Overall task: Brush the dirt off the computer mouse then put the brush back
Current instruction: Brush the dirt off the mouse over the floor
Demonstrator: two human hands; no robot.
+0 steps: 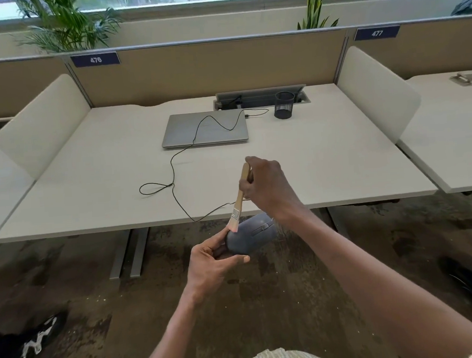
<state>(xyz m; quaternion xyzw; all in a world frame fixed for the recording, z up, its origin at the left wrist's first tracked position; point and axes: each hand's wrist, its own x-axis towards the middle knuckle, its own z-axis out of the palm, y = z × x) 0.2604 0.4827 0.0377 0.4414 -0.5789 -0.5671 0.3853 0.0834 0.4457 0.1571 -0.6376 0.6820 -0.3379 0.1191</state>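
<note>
One worktop (311,156) is stretching across the view, carrying one closed laptop (204,128), one mesh pen cup (284,104) and one black cable (172,169) that is looping toward the near edge. Two hands are working just off that edge, above the carpet. The left hand (211,260) is cradling the one computer mouse (251,235) from below, its grip wrapping the rear end with thumb and fingers. The right hand (266,186) is pinching the wooden handle of the one brush (240,196), grip closed around it, and the bristles are touching the mouse's back near the left thumb. The mouse is looking dusty, and fine specks seem to be falling beside it, so brushing is probably under way. To do it well, short strokes should be sweeping away from the body, with the mouse tilting so dirt drops to the floor and the wheel groove getting attention. The pen cup is likely where the brush belongs afterwards.
</note>
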